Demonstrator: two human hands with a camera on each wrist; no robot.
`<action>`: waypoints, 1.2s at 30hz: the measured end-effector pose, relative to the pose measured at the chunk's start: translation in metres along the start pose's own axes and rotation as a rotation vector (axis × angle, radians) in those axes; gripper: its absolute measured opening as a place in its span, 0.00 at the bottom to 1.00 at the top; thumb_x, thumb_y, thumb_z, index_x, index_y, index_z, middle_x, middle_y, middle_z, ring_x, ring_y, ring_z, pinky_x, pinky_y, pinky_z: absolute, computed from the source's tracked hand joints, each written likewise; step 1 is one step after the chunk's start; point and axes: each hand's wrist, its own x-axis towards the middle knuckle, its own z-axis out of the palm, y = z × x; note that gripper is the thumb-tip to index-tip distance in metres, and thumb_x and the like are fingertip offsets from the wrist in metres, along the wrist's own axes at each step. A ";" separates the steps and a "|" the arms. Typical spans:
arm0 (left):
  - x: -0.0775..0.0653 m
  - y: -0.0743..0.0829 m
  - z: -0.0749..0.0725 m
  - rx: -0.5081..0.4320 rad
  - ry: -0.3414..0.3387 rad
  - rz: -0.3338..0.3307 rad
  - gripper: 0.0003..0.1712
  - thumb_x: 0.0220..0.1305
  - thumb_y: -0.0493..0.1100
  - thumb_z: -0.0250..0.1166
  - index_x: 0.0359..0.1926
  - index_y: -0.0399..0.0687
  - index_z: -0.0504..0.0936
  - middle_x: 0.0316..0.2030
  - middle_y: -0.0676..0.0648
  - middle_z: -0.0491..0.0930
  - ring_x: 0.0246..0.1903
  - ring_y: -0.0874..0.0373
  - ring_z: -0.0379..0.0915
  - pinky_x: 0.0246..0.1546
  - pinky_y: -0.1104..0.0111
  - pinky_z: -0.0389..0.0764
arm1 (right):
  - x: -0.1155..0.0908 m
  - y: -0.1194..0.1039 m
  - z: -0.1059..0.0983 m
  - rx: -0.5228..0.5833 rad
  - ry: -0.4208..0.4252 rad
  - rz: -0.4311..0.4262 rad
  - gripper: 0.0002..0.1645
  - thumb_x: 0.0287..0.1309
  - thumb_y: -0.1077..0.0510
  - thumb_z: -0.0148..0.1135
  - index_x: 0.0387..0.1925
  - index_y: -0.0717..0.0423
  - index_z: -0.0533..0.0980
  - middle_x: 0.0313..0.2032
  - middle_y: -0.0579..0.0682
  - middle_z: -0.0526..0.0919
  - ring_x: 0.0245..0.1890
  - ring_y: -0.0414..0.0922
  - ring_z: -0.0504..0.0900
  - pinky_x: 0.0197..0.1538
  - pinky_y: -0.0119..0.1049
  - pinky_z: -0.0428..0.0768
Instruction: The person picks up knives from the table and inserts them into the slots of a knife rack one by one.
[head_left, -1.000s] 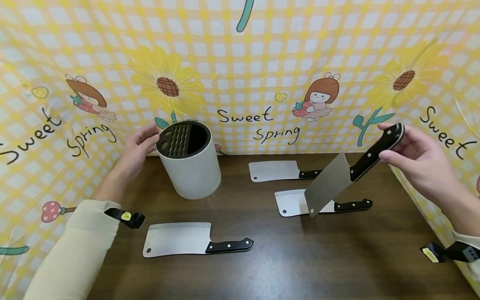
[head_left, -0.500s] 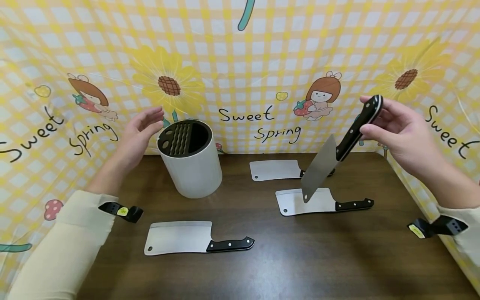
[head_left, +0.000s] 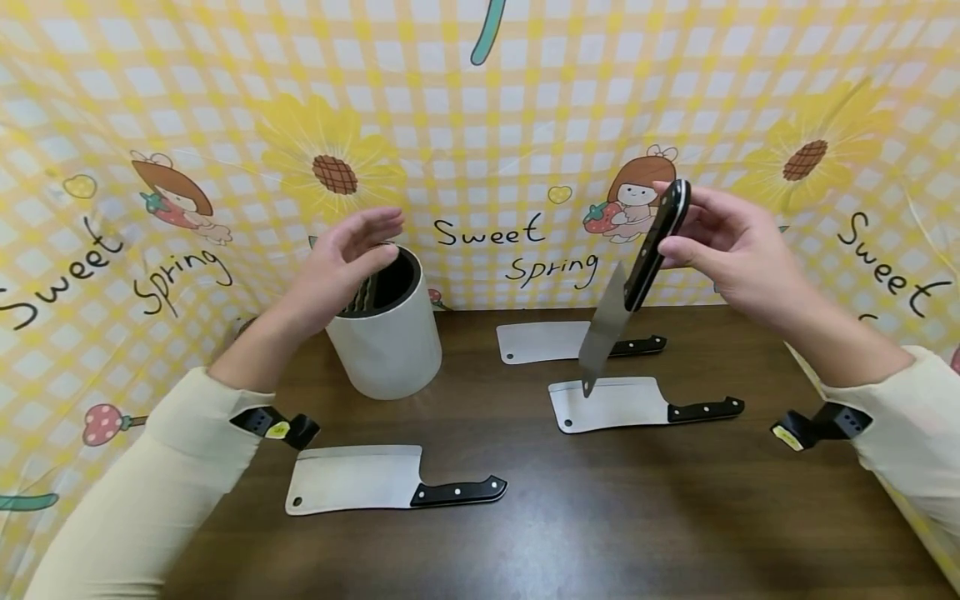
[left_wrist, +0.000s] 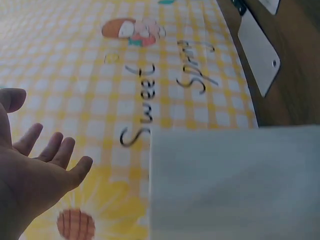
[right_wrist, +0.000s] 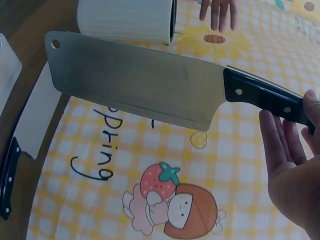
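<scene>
Right hand [head_left: 731, 242] pinches one cleaver [right_wrist: 137, 80] aloft toward the worktop [head_left: 600, 517] back edge; left hand [head_left: 341, 267], fingers loose, hovers at the back-left knife block [head_left: 386, 354]; three more cleavers [head_left: 356, 479] lie flat, none seen slotted.

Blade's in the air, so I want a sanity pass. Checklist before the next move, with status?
1. Right hand has the held cleaver: ok, thumb and fingers pinch the black handle.
2. White holder upright on the table: ok.
3. Held cleaver over the holder: not ok, it hangs to the right of it, blade pointing down.
4. Left hand out of the way: not ok, in the head view it covers part of the holder's top.
5. All slots free: cannot tell, the left hand hides some.
6. Near cleaver, middle cleaver and far cleaver lying flat: ok.
</scene>
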 end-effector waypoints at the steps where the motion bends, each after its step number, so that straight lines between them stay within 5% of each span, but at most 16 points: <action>1: 0.001 0.002 0.004 -0.010 -0.015 0.008 0.29 0.77 0.40 0.57 0.74 0.38 0.64 0.72 0.39 0.65 0.72 0.49 0.61 0.65 0.71 0.70 | 0.001 0.000 0.002 -0.008 -0.007 -0.001 0.29 0.61 0.73 0.66 0.64 0.60 0.77 0.42 0.54 0.83 0.38 0.43 0.85 0.41 0.32 0.87; 10: 0.015 0.018 0.038 -0.061 -0.112 0.085 0.28 0.75 0.34 0.57 0.73 0.35 0.65 0.70 0.40 0.68 0.71 0.47 0.62 0.71 0.58 0.66 | 0.018 0.004 0.022 -0.031 -0.043 0.010 0.27 0.63 0.72 0.66 0.63 0.60 0.77 0.44 0.53 0.85 0.41 0.42 0.85 0.43 0.33 0.87; 18: 0.023 0.032 0.065 -0.062 -0.197 0.119 0.28 0.75 0.35 0.59 0.73 0.39 0.66 0.68 0.42 0.71 0.67 0.50 0.68 0.67 0.58 0.73 | 0.031 0.008 0.045 -0.154 -0.059 0.023 0.29 0.63 0.71 0.66 0.65 0.61 0.74 0.42 0.52 0.84 0.41 0.42 0.85 0.44 0.34 0.87; 27: 0.032 0.038 0.093 -0.117 -0.265 0.142 0.27 0.74 0.35 0.60 0.71 0.37 0.68 0.66 0.42 0.72 0.64 0.49 0.72 0.63 0.59 0.76 | 0.042 0.015 0.067 -0.169 -0.082 0.037 0.29 0.63 0.74 0.63 0.66 0.68 0.71 0.41 0.51 0.83 0.40 0.42 0.84 0.44 0.36 0.87; 36: 0.036 0.037 0.107 -0.141 -0.298 0.124 0.28 0.71 0.33 0.63 0.70 0.35 0.69 0.63 0.41 0.75 0.60 0.51 0.76 0.61 0.60 0.79 | 0.046 0.022 0.080 -0.236 -0.071 0.084 0.28 0.64 0.68 0.66 0.65 0.64 0.73 0.40 0.53 0.81 0.43 0.43 0.83 0.47 0.36 0.87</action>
